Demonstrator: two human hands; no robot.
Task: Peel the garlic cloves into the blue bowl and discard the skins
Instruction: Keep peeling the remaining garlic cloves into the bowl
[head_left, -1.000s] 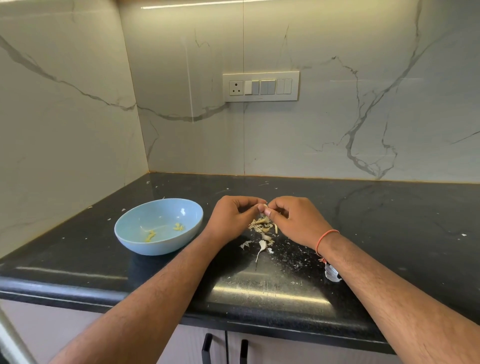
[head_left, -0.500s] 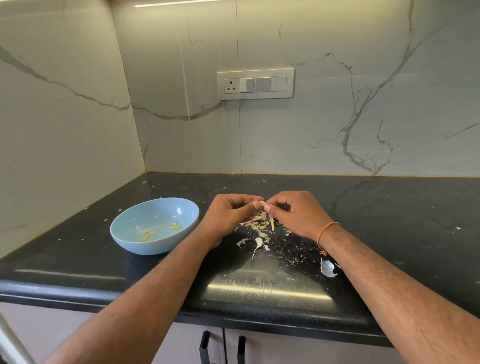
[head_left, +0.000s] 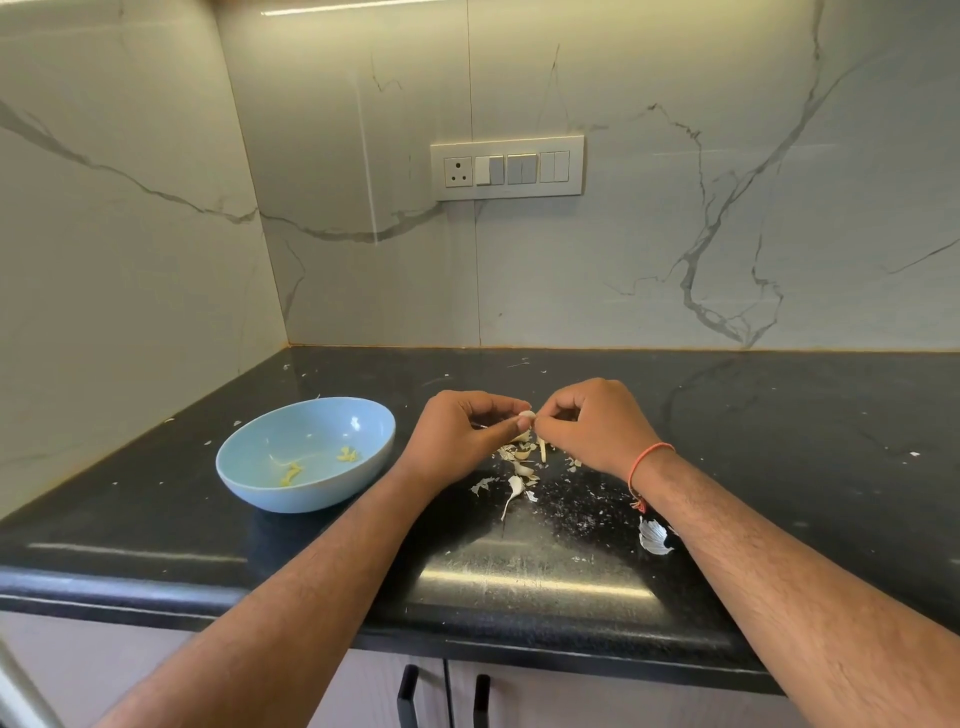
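Observation:
A small white garlic clove (head_left: 527, 415) is pinched between the fingertips of my left hand (head_left: 460, 434) and my right hand (head_left: 597, 423), just above the black counter. Below the hands lies a loose pile of garlic skins (head_left: 519, 460), with a long-tailed white skin piece (head_left: 514, 488) in front of it. The blue bowl (head_left: 306, 452) stands to the left of my left hand and holds a few yellowish peeled bits (head_left: 348, 456). My right wrist carries an orange thread.
A larger white skin (head_left: 653, 538) lies by my right forearm. Fine skin flakes dot the black counter (head_left: 779, 441). Marble walls close the back and left; a switch panel (head_left: 506, 167) sits on the back wall. Cabinet handles (head_left: 408, 696) show below the counter's front edge.
Both hands stay together over the skin pile, still working the same clove. The view has shifted slightly; the bowl and skins have not moved.

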